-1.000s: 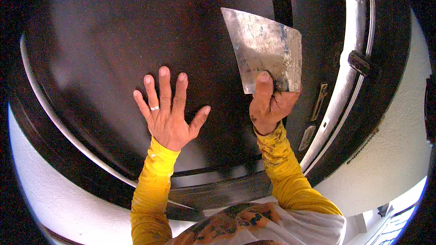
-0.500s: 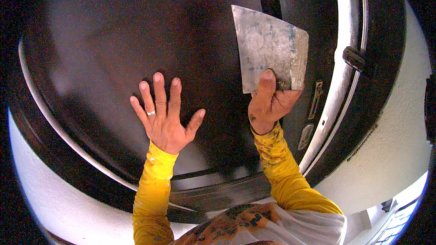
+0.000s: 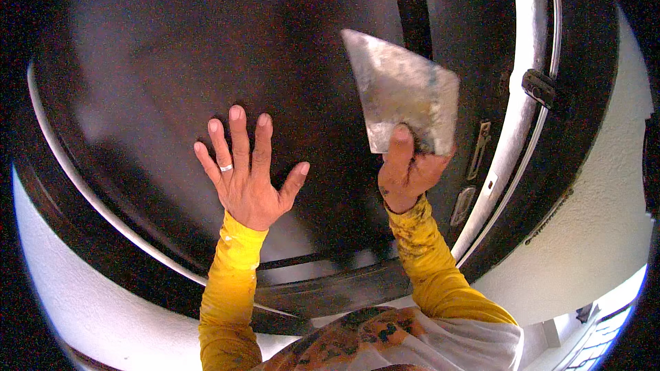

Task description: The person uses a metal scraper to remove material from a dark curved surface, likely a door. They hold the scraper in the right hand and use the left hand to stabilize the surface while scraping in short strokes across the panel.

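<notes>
My left hand (image 3: 251, 175) lies spread against a dark, glossy panel (image 3: 172, 75), fingers apart and a ring on one of them. My right hand (image 3: 412, 175) grips the lower edge of a flat metal plate (image 3: 405, 93), with the thumb across its near face and the other fingers behind. The plate is thin, four-sided and scuffed grey, with a bright sheen near its left side. It stands up from my hand in front of the panel's right part; whether it touches the surface cannot be made out. Both sleeves are yellow and stained.
To the right, a pale metal strip (image 3: 500, 158) runs down beside a dark latch piece (image 3: 540, 88). Lock fittings (image 3: 479, 149) sit on the dark edge left of the strip. White textured walls (image 3: 584, 227) border both sides. A barred opening (image 3: 603, 343) shows at lower right.
My right hand has come down toward me with the metal plate, whose face has tilted and catches more light. My left hand has stayed nearly in place.
</notes>
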A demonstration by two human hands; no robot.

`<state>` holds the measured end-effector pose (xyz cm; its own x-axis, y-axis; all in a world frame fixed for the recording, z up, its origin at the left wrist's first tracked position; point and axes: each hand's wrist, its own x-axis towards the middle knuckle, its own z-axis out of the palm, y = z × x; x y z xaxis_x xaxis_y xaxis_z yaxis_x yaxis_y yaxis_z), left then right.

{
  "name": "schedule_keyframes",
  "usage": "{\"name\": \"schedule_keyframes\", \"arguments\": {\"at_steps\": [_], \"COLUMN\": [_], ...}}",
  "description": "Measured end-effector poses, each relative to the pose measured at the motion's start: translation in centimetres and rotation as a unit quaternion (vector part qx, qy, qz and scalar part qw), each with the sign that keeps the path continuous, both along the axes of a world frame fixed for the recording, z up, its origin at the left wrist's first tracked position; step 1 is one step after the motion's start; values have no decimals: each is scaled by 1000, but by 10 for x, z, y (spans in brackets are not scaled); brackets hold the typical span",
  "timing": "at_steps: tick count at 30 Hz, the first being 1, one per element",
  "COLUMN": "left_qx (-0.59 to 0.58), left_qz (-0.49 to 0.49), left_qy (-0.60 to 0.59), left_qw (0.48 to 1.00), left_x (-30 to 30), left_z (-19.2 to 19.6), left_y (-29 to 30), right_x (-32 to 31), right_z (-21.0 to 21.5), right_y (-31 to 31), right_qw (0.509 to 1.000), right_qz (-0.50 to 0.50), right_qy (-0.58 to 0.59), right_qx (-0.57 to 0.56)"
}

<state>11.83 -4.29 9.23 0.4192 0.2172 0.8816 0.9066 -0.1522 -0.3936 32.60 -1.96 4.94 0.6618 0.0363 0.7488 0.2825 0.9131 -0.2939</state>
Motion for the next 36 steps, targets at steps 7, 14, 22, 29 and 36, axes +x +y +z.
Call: {"name": "schedule_keyframes", "arguments": {"at_steps": [7,14,22,29,36], "left_qx": [6,11,8,11,9], "left_qz": [-7,-4,-4,-10,-7], "left_qy": [2,9,7,9,8], "left_qw": [1000,1000,1000,1000,1000], "left_x": [0,0,-1,-1,-2], "left_z": [3,3,1,1,0], "left_y": [6,6,9,10,11], "right_x": [3,1,0,0,1], "right_z": [-8,-16,-21,-18,-17], "right_y": [2,6,5,5,5], "right_qw": [999,999,999,1000,998], "right_qz": [-37,-39,-34,24,-42], "right_qy": [-33,-14,-26,-19,-48], "right_qx": [-23,-6,-26,-3,0]}}
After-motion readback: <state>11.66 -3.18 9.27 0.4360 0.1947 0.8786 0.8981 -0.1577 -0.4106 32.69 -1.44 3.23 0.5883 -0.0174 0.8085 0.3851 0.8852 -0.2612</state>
